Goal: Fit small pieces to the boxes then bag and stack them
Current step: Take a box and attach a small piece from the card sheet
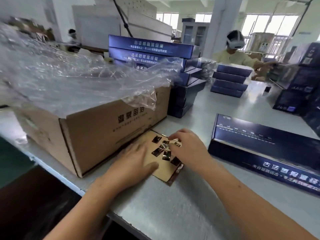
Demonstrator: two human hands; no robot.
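Note:
A tan backing sheet (pixel 164 168) lies on the grey table beside a brown carton. Several small dark shiny pieces (pixel 166 155) sit on it. My left hand (pixel 133 161) lies flat on the sheet's left part, fingers straight, pressing it down. My right hand (pixel 187 148) hovers over the sheet's far end, its fingertips curled and pinching one small dark piece (pixel 177 144). A long dark blue box (pixel 270 153) lies on the table to the right, apart from both hands.
The brown carton (pixel 97 135) at left is topped with loose clear plastic bags (pixel 72 78). Stacks of blue boxes (pixel 155 56) stand behind it and at the far right (pixel 297 87). Another person (pixel 237 51) works across the table. The table edge (pixel 57 175) runs near left.

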